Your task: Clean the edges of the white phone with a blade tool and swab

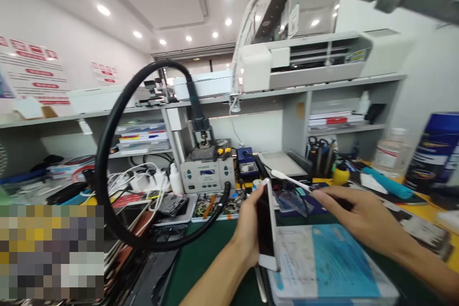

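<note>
My left hand [247, 229] is closed around a white smartphone [266, 229] with a dark screen, held tilted nearly upright by its left edge. To the right, my right hand [358, 217] is closed on a slim white stick [292, 180] with a wider rounded head, shaped like a toothbrush; bristles cannot be made out. The stick's head points left, close to the phone's top end and apparently not touching it. Below both hands lies a worn blue-and-white box [330, 263] on the green mat [204, 258].
A hot-air station [208, 174] stands behind, its thick black hose [102, 167] looping across the left. A tray of small parts [215, 205] sits before it. Phones and cases pile up at left. At right stand a clear bottle [390, 153] and a blue can [432, 148].
</note>
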Motion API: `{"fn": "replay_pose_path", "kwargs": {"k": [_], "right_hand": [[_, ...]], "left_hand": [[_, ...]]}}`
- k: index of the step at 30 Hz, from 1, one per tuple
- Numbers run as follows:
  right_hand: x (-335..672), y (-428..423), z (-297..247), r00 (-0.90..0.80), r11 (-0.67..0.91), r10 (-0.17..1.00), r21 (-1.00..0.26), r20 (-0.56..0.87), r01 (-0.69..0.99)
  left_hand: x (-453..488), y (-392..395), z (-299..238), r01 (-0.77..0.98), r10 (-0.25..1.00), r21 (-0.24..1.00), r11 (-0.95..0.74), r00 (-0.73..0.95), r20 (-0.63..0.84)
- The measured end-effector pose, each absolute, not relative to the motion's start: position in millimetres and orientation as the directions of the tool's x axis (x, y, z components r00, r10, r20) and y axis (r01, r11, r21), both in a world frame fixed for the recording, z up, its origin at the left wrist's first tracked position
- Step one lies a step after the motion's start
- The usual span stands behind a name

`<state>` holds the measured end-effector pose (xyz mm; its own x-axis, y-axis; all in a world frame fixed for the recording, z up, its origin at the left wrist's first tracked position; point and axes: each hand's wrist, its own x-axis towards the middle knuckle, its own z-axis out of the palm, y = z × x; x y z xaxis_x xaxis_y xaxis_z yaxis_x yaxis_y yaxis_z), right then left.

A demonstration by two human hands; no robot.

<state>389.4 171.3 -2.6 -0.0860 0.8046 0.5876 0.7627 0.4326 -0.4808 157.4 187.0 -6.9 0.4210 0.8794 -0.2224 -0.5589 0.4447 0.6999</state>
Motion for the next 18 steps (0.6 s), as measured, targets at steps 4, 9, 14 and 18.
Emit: {"fn": "replay_pose_path", "kwargs": {"k": [4,9,14,18], "right_hand": [[382,169,3,-0.088,0.423,0.84,-0.545,0.535,0.724],[382,167,5,-0.093,0.441,0.835,-0.559,0.542,0.702],[387,169,5,-0.081,0.425,0.849,-0.584,0.522,0.692],[391,174,1,-0.057,0.393,0.866,-0.604,0.497,0.694]], "left_hand": [[157,191,-8,-0.541,0.918,0.745,0.39,0.286,-0.274],[155,194,-5,-0.431,0.947,0.845,0.316,0.09,-0.308],[147,178,2,-0.318,0.95,0.898,0.304,0.028,-0.312],[142,151,3,-0.306,0.919,0.875,0.376,0.003,-0.394]]}}
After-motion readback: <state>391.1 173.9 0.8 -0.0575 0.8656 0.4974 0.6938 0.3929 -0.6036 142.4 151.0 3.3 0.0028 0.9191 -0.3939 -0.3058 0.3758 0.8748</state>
